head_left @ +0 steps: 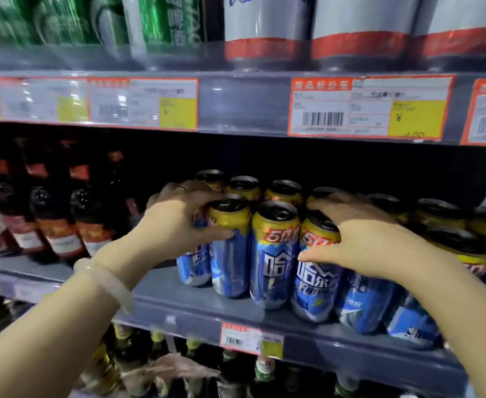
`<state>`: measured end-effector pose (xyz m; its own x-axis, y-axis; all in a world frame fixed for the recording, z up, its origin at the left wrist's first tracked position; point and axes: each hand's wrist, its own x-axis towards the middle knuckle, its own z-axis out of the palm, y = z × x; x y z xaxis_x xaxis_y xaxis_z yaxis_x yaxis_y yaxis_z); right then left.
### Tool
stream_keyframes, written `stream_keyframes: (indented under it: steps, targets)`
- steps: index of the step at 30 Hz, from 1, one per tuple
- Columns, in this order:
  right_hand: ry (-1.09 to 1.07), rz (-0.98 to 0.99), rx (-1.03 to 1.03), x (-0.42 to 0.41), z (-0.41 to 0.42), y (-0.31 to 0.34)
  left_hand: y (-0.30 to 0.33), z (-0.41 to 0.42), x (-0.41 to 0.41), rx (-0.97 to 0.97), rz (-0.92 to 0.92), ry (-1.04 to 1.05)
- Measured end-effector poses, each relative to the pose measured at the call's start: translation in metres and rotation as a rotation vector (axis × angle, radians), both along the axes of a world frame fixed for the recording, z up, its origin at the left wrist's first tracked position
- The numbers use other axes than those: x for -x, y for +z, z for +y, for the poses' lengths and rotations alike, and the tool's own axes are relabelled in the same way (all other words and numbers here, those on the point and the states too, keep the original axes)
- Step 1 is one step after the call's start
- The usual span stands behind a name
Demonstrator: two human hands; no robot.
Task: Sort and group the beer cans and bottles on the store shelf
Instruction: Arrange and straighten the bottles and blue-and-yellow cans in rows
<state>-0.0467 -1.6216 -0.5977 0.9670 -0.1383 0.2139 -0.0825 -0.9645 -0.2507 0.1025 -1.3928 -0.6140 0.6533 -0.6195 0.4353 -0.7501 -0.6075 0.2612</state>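
Blue-and-gold beer cans (273,254) stand grouped on the middle shelf (196,308). Left hand (178,219) grips the front-left can (229,245), fingers curled round its top. Right hand (371,234) rests with spread fingers over the neighbouring cans. Dark bottles (52,219) stand to the left.
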Motion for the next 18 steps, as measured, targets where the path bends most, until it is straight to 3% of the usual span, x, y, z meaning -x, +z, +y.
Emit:
stream_keyframes:
  steps: [4,8,12,18]
  targets:
    - [-0.031,0.093,0.135,0.003,0.004,0.014,0.002,-0.001,0.009,-0.028,-0.005,0.081]
    - [-0.048,0.130,0.179,0.003,0.015,0.024,0.015,-0.006,0.025,-0.195,0.002,0.152]
    - [0.014,0.039,0.218,-0.012,0.044,0.027,0.026,-0.002,0.014,-0.322,0.082,0.121]
    - [-0.076,0.136,0.157,-0.040,0.066,0.022,0.041,-0.009,-0.009,-0.444,0.110,0.001]
